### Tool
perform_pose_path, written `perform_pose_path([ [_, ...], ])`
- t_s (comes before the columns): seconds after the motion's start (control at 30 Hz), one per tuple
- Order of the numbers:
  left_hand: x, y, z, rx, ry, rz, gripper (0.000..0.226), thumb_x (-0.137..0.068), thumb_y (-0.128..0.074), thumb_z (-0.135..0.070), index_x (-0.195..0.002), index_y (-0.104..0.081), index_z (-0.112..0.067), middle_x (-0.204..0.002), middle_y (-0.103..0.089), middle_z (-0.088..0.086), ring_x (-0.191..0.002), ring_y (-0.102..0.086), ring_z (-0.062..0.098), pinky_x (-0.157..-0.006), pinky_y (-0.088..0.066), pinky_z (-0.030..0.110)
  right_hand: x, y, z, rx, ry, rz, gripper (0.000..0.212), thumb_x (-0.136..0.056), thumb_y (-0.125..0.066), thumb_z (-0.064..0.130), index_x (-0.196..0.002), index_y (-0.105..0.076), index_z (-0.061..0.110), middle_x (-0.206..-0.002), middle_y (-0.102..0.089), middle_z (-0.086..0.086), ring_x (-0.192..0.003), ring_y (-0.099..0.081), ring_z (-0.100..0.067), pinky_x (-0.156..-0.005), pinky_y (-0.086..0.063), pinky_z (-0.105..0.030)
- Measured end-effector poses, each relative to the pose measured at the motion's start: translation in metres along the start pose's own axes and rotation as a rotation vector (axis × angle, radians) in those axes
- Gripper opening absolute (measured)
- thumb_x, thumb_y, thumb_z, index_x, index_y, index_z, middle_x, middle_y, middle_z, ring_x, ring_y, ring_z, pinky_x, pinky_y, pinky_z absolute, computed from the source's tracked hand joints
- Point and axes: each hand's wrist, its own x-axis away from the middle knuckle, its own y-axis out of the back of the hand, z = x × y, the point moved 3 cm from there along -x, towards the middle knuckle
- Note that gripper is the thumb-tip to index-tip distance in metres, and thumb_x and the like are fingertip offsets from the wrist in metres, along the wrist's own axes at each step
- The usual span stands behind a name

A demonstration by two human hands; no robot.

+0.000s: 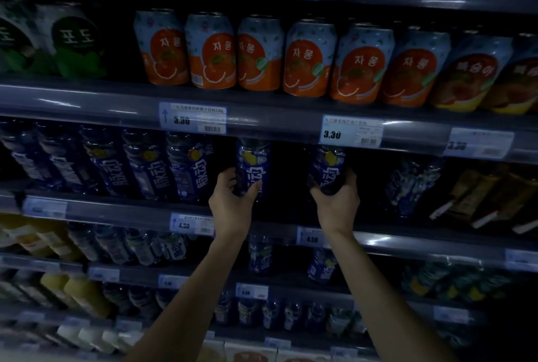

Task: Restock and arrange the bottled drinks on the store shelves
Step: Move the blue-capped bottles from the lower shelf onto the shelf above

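Note:
My left hand (231, 201) grips the lower part of a dark blue bottle (252, 162) with white characters and a yellow fruit on its label. My right hand (337, 204) holds a second bottle of the same kind (326, 168) from below. Both bottles stand upright at the front of the second shelf (131, 210), with an open gap between them. A row of matching blue bottles (145, 166) fills that shelf to the left of my left hand. Another blue bottle (410, 184) stands further right, apart from my right hand.
Orange and blue cans (262, 55) line the shelf above, green cans (67, 47) at its left. Price tags (352, 131) hang on the shelf edges. Lower shelves hold clear and blue bottles (262, 256) and yellow juice bottles (81, 291). Brown packs (489, 195) lie at the right.

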Motion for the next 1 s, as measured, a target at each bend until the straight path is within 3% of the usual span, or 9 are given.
perform_pose_path([
  [0.13,0.005,-0.005,-0.002,0.004,-0.002,0.009,0.057,-0.077,-0.076,-0.041,-0.124,-0.05,-0.024,-0.11,-0.054,-0.014,-0.103,-0.05,0.003,-0.082,-0.043,0.018,0.004,0.0,-0.001,-0.012,-0.023,0.016,0.067,-0.072,-0.082,0.023,-0.13,-0.047,0.017,-0.111,-0.06,0.0,-0.096,-0.059,-0.009,-0.077,-0.042,-0.005],
  [0.3,0.013,-0.014,-0.012,0.005,-0.031,0.027,0.056,-0.076,-0.076,-0.04,-0.123,-0.049,-0.024,-0.098,-0.048,-0.025,-0.093,-0.048,-0.006,-0.068,-0.036,0.003,0.01,0.005,0.001,-0.021,-0.039,0.039,0.065,-0.073,-0.082,0.025,-0.128,-0.048,0.019,-0.101,-0.057,0.012,-0.086,-0.052,0.022,-0.067,-0.036,0.006],
  [0.4,0.017,-0.021,-0.015,0.003,-0.038,0.057,0.058,-0.075,-0.076,-0.042,-0.124,-0.048,-0.025,-0.099,-0.048,-0.025,-0.089,-0.048,-0.01,-0.068,-0.037,0.003,0.014,0.007,0.002,-0.022,-0.049,0.086,0.064,-0.075,-0.081,0.029,-0.129,-0.048,0.02,-0.107,-0.06,0.011,-0.09,-0.053,0.018,-0.07,-0.038,0.004],
  [0.53,0.021,-0.027,-0.015,-0.033,-0.059,0.07,0.063,-0.074,-0.076,-0.045,-0.125,-0.048,-0.023,-0.113,-0.054,-0.013,-0.101,-0.05,0.002,-0.078,-0.043,0.02,0.017,0.009,0.002,-0.03,-0.058,0.147,0.064,-0.074,-0.081,0.032,-0.128,-0.048,0.026,-0.108,-0.062,0.011,-0.093,-0.056,0.014,-0.071,-0.042,0.0],
  [0.7,0.014,-0.029,-0.015,-0.093,-0.073,0.135,0.077,-0.076,-0.075,-0.043,-0.14,-0.04,-0.019,-0.128,-0.051,-0.002,-0.105,-0.049,0.004,-0.079,-0.041,0.019,0.017,0.012,0.003,-0.029,-0.079,0.192,0.071,-0.073,-0.081,0.036,-0.133,-0.044,0.026,-0.112,-0.061,0.012,-0.099,-0.056,0.009,-0.074,-0.044,-0.004],
  [0.87,0.007,-0.025,-0.014,-0.033,-0.01,0.231,0.081,-0.075,-0.076,-0.041,-0.143,-0.038,-0.016,-0.139,-0.052,0.002,-0.118,-0.046,0.003,-0.088,-0.037,0.014,0.02,0.011,0.003,-0.031,-0.091,0.175,0.07,-0.077,-0.079,0.028,-0.136,-0.043,0.023,-0.113,-0.061,0.012,-0.099,-0.055,0.011,-0.073,-0.041,0.001],
  [1.0,0.008,-0.024,-0.011,0.026,0.024,0.276,0.079,-0.076,-0.077,-0.038,-0.141,-0.04,-0.014,-0.141,-0.049,0.004,-0.127,-0.046,0.016,-0.09,-0.042,0.022,0.024,0.008,0.005,-0.018,-0.087,0.171,0.067,-0.075,-0.08,0.033,-0.132,-0.046,0.024,-0.111,-0.062,0.013,-0.1,-0.057,0.007,-0.075,-0.043,-0.002],
])
